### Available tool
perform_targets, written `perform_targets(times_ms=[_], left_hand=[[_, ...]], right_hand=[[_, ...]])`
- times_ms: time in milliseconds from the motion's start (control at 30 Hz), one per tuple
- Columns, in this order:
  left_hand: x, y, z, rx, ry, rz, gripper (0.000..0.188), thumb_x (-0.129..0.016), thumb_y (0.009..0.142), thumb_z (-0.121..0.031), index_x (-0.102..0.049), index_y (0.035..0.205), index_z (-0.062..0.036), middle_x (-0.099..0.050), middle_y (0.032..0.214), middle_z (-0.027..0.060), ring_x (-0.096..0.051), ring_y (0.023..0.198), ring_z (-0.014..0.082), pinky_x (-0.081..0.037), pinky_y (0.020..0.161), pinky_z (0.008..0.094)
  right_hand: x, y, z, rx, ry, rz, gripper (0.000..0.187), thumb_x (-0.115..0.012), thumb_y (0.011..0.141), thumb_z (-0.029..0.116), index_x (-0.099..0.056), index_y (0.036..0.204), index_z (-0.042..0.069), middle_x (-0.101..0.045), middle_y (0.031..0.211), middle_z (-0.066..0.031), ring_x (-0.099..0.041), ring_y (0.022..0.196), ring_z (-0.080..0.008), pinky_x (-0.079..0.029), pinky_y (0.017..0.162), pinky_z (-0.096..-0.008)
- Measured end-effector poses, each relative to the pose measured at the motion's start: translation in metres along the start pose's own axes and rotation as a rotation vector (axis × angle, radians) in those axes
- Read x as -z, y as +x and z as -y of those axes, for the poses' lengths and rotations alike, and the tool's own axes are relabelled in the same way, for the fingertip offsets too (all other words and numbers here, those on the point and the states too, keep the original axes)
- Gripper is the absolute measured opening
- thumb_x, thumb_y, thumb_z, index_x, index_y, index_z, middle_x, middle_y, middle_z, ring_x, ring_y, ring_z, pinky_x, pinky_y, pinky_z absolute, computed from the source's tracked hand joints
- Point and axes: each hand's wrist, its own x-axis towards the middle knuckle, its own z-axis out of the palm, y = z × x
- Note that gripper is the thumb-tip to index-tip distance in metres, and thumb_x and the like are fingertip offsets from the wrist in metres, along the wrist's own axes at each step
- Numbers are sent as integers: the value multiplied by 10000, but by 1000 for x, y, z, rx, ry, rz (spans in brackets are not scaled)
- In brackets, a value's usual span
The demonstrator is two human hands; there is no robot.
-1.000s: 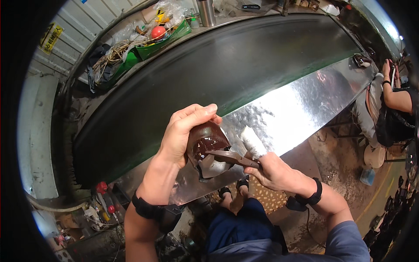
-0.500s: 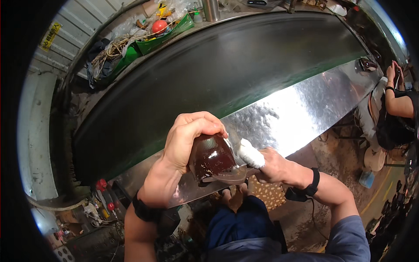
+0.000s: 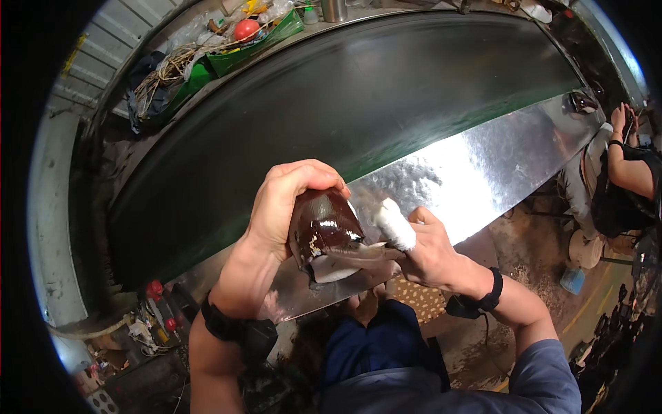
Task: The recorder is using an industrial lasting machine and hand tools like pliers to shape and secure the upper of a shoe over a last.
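Observation:
A glossy dark brown piece [image 3: 325, 222], rounded like the toe of a shoe, is held up over the metal-topped edge of the bench. My left hand [image 3: 289, 196] is closed round its upper left side, fingers curled over the top. A thin brownish flap [image 3: 345, 258] runs from its lower edge to my right hand [image 3: 429, 252], which is closed at the flap's end. Pale material shows beneath the flap. White wrapping [image 3: 396, 224] covers one digit of my right hand. What lies inside the right fist is partly hidden.
A wide dark belt [image 3: 345, 90] stretches beyond a shiny metal strip [image 3: 441, 179]. Another glossy dark brown item [image 3: 583, 103] rests at the strip's far right end, near another person's arm [image 3: 631, 165]. A green-edged pile with a red ball [image 3: 247, 30] stands behind the belt.
Both hands have shifted slightly, the left one up and left with the brown piece. The piece has tilted, and more pale material shows under its flap.

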Motion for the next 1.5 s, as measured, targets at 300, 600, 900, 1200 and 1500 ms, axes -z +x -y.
perform_targets(times_ms=[300,600,900,1200,1500], left_hand=[[2,4,2,-11,5,-3,244,-583,802,-160,-704,849,46,-715,842,154,-673,745,209,-550,728,322],[-5,-6,3,-29,42,6,228,-583,810,-140,-708,844,47,-719,841,140,-672,741,190,-540,724,299],[-12,-13,4,-39,39,55,250,-548,784,-135,-697,831,60,-711,815,164,-655,766,207,-533,772,313],[-13,-24,12,-62,-33,62,210,-597,795,-115,-702,826,65,-707,798,146,-666,728,182,-549,741,300],[-11,-11,11,-112,123,70,295,-555,804,-203,-706,812,50,-713,826,149,-656,766,205,-522,734,298]], right_hand=[[4,2,34,-236,250,-1,627,-707,873,17,-457,1442,-62,-697,974,-187,-695,849,-401,-546,732,-448],[25,2,48,-273,141,117,670,-740,913,157,-424,1470,-41,-638,793,-215,-649,708,-425,-502,612,-458],[3,-13,9,-172,238,169,834,-725,761,0,-362,1511,-34,-638,805,-241,-641,688,-421,-493,558,-475],[-31,-17,-11,127,206,-50,873,-723,616,-19,-450,1445,-52,-651,906,-175,-627,659,-377,-516,542,-438],[-32,-18,-13,54,238,-62,639,-714,673,-10,-552,1290,-40,-636,827,-164,-621,667,-388,-497,537,-436]])
